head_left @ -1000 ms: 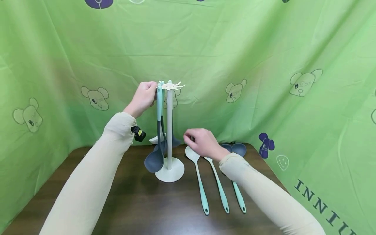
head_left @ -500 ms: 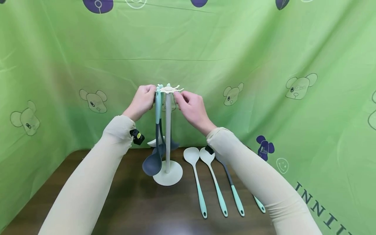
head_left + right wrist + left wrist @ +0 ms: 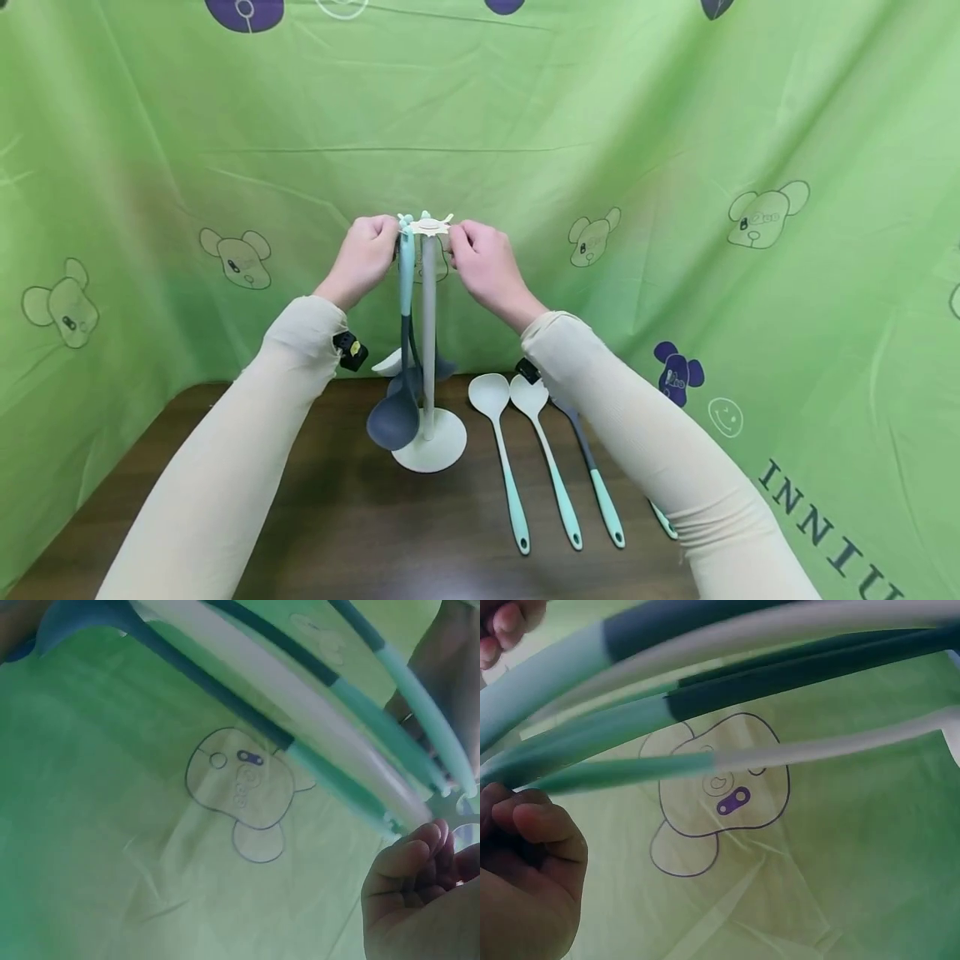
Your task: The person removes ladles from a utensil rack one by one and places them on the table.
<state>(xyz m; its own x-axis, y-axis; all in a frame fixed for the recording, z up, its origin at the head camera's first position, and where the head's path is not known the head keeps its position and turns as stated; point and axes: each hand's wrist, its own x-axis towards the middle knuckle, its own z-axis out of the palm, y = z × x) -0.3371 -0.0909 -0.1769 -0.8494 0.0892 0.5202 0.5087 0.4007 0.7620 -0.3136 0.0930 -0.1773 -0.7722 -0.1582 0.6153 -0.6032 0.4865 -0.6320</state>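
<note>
A white utensil stand with a round base and a hooked top stands on the table. Dark-headed ladles with mint handles and a white-headed utensil hang from its hooks. My left hand pinches the left edge of the hooked top, beside the hanging handles; in the left wrist view its fingertips are curled by the handle ends. Opposite it, my right hand pinches the right side of the top. In the right wrist view the right thumb and fingers meet at the stand's hooks.
Right of the stand, two white-headed utensils with mint handles lie side by side. A dark utensil with a mint handle lies beyond them. Another mint handle is partly covered by the right sleeve. A green cloth hangs behind the brown table.
My right hand has risen from above the lying utensils to the stand's top and taken hold there. The top and front ladle have turned slightly. The left hand has stayed in place.
</note>
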